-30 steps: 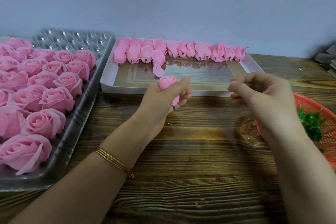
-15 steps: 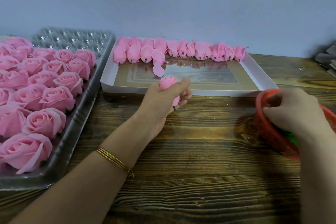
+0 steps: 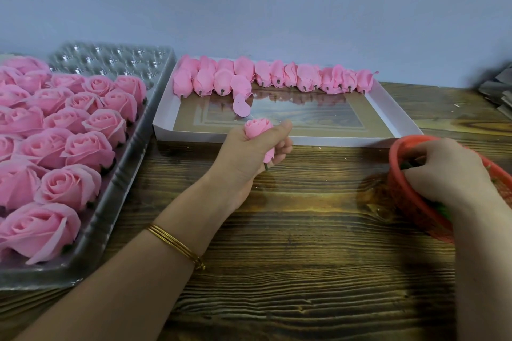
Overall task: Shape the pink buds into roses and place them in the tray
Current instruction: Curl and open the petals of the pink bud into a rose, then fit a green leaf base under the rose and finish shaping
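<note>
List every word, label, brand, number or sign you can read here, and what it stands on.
None. No text shows on the tray, white box, red basket, bangle, wooden table, or the pink bud in the left hand.

this looks like a small handcraft work bench where artificial flowers are made in batches, not a kitchen or an office. a rough dark wooden table (image 3: 291,271) stands against a plain bluish wall (image 3: 249,3). on its left, a clear plastic tray (image 3: 116,194) with moulded cells holds rows of finished pink roses (image 3: 69,185). a shallow white box (image 3: 277,140) holds a line of pink buds (image 3: 277,77) along its far side. a red mesh basket (image 3: 401,191) with green pieces in it sits at the right, and a blurred grey stack (image 3: 498,91) lies at the far right edge.
</note>
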The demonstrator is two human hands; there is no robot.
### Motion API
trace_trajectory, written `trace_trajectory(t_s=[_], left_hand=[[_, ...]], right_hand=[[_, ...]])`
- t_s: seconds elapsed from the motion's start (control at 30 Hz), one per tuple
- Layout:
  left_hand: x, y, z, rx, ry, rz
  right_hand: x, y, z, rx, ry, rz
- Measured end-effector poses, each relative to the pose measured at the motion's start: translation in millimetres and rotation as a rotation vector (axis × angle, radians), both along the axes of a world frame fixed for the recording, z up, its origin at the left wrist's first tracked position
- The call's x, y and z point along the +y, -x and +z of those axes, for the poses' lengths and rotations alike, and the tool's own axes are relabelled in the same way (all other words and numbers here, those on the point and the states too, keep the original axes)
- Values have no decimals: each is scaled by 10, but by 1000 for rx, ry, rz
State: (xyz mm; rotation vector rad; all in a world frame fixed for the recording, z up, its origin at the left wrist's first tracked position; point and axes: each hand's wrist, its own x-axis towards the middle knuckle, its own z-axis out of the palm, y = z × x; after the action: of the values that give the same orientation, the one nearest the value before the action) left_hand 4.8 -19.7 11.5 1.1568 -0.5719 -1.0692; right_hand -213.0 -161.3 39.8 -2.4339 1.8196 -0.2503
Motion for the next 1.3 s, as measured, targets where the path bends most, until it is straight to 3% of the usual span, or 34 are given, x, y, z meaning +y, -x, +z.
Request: trace_trajectory(t_s=[0.3,0.57,0.67,0.9,1.1,1.3], left_hand=[[1,2,2,20,2,0],[-4,-6,7,25,-16,6],[-2,-8,9,24,-14,10],[-7,-16,21,25,-6,31],[-26,-32,17,117,36,77],[-33,-25,36,132,20,97]], right_hand=[[50,-2,75,-286,118,-127],[284,-187,213,-716,161,22],[378,-327,189,-866,32,100],[552,-557,95,-1124,-473,250],[695,-737,-62,-1146,-826,252],[803,-854,-214,-1098,-897,265]])
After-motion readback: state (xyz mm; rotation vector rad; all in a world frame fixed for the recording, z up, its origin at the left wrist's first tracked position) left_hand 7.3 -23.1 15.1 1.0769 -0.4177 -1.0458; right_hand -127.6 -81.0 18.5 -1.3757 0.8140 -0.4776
